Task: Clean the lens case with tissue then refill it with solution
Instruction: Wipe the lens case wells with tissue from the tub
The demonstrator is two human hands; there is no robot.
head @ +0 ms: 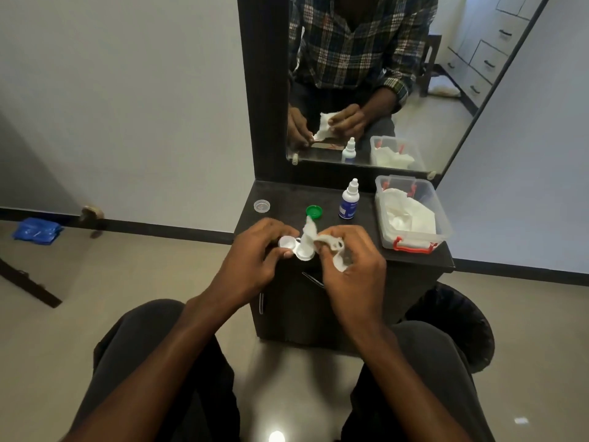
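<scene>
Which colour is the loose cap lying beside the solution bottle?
Green cap, by the bottle; head view.

One head-worn wide-angle view looks forward and down, close over a dark dresser top (pixel 414 260).

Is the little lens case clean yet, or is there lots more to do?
Partly there. Done: both caps are off; the green cap and clear cap lie on the dark cabinet top. In hand: the left hand holds the lens case while the right hand works the tissue into a well. Left: refilling; the solution bottle stands capped, untouched.
</scene>
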